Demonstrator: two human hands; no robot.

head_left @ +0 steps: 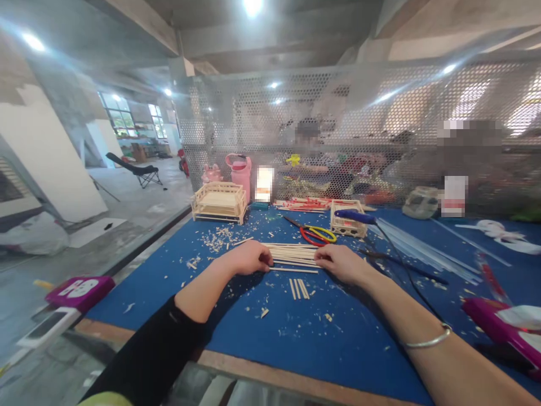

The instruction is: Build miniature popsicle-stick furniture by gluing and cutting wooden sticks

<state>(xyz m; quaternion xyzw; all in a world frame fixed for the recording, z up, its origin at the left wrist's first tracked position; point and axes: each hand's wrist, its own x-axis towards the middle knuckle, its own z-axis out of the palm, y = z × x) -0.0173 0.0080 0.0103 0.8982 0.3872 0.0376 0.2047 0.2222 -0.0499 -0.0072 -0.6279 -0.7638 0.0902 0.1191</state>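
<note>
A bundle of thin wooden sticks (pixel 293 254) lies flat on the blue table mat (pixel 177 282). My left hand (pixel 249 257) is closed on the bundle's left end. My right hand (pixel 340 262) is closed on its right end. One loose stick (pixel 293 270) lies just in front of the bundle. Three short stick pieces (pixel 298 288) lie side by side nearer to me. Wood chips (pixel 215 238) are scattered over the mat to the left.
Red and yellow scissors (pixel 315 233) lie behind the sticks. A small stick-built bed (pixel 220 202) and a stick basket (pixel 347 223) stand further back, with a blue glue gun (pixel 355 216), its black cord and clear glue rods (pixel 414 248). A perforated screen (pixel 359 124) closes the far edge.
</note>
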